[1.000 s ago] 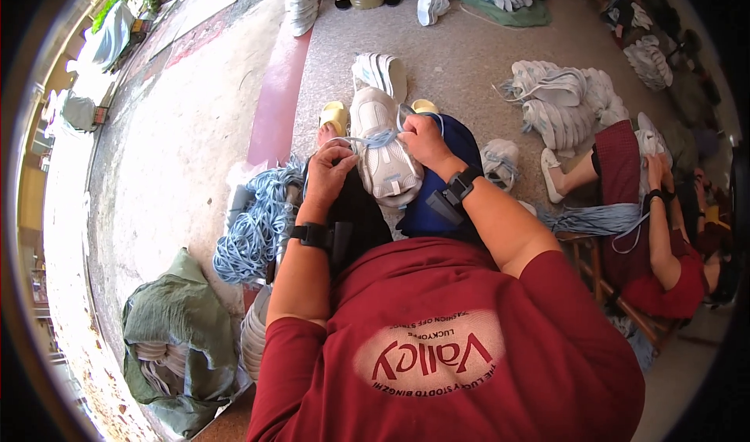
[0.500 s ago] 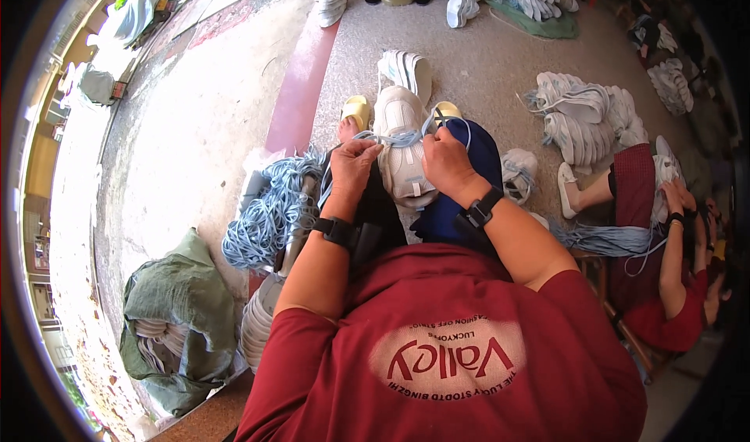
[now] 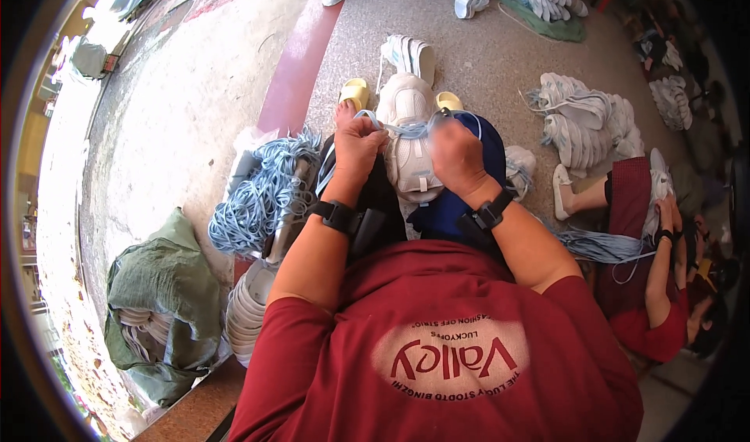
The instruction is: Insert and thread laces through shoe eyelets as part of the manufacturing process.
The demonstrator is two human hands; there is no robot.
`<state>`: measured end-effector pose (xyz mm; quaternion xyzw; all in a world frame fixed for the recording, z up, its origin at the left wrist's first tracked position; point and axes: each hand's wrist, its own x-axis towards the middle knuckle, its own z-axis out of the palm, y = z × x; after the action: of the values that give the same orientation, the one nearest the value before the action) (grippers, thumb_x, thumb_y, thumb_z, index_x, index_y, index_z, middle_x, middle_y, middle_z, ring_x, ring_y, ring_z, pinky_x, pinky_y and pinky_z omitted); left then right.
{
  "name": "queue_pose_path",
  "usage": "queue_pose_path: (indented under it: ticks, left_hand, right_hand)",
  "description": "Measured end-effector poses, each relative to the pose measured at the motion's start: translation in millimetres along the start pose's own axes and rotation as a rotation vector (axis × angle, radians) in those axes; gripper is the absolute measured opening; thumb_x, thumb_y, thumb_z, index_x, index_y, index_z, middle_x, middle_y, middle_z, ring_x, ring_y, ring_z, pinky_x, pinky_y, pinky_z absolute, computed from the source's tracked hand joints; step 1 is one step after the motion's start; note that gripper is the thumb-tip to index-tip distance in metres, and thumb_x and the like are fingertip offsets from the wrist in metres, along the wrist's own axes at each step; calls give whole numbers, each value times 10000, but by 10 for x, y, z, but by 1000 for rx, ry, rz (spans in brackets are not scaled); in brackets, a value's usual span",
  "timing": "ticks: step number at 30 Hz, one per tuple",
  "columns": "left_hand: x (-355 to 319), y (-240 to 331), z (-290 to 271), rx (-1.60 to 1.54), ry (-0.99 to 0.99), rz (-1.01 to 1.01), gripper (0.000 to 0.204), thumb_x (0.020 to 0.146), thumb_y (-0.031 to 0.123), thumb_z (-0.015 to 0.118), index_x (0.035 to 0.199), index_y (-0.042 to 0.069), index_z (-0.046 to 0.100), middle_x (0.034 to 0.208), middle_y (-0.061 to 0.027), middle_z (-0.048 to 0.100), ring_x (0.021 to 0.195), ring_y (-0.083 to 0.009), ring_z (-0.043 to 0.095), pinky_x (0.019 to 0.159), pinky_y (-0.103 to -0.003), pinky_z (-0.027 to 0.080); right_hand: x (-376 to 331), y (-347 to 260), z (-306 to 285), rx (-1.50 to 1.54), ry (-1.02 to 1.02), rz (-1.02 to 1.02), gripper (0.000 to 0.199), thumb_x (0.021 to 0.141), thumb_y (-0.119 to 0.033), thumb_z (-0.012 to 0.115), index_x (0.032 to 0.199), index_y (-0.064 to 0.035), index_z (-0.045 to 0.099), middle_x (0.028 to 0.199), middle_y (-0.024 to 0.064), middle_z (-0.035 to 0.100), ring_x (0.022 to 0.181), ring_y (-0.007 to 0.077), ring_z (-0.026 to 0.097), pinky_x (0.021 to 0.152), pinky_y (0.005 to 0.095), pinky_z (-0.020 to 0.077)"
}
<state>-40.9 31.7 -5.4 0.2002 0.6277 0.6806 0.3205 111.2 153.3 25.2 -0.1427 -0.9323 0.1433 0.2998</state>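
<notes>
A pale beige sneaker point(image 3: 410, 165) lies between my knees, toe pointing away from me, with light blue shoelace point(image 3: 410, 130) across its lacing area. My left hand point(image 3: 358, 147) is closed in a pinch on this shoelace at the sneaker's left side, and a loop rises above the fingers. My right hand point(image 3: 459, 157) is closed at the right side. A small dark-tipped tool point(image 3: 445, 113) sticks up from its fingers, which are partly blurred, so its kind cannot be told. A strand of lace curves past that hand's far side. Blue cloth point(image 3: 491, 149) covers my right knee.
A heap of blue shoelaces point(image 3: 262, 200) lies in a container at my left. Behind it are stacked shoe parts point(image 3: 250, 309) and a green cloth bundle point(image 3: 164, 286). White shoe uppers point(image 3: 410, 55) stand ahead; more shoes point(image 3: 582, 118) lie to the right, near a co-worker's arm point(image 3: 660, 274).
My left hand has lifted its lace into a higher loop. My right hand has turned and shifted slightly right and toward me. The whole view has moved a little.
</notes>
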Motion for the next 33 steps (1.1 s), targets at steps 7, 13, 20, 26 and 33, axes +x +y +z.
queue_pose_path:
  ticks: [7,13,20,26,33]
  left_hand:
    - [49,-7,148,228,-18,72,50,714,-39,594,717,3,568,639,-8,545,545,-82,509,501,-207,411]
    - [-52,15,-41,7,-92,3,62,735,-43,597,738,10,565,648,-18,566,549,-83,521,511,-200,412]
    - [36,27,71,229,-78,54,82,751,-18,620,716,8,551,563,-1,521,452,-52,445,419,-184,339]
    - [-46,76,54,813,-39,329,89,778,48,618,773,-31,577,588,-59,564,486,-137,504,473,-279,405]
    - [-224,217,256,1223,-157,594,114,763,80,554,731,-18,504,675,-181,563,635,-363,553,579,-426,433]
  right_hand:
    - [42,-27,137,88,-44,-141,43,687,-84,556,665,-49,567,746,129,507,677,302,539,603,386,449]
    - [23,-156,375,67,40,-124,102,722,-145,552,678,-58,583,784,122,520,727,280,542,679,365,450]
    - [5,-109,367,28,58,-178,126,687,-156,559,674,-33,583,755,128,541,759,258,534,702,364,426]
    - [61,-132,361,115,133,-166,158,684,-179,553,597,-51,589,661,112,554,808,252,538,734,388,419]
    - [49,-101,429,89,120,-145,140,677,-185,558,619,-60,584,698,91,565,835,241,535,704,373,421]
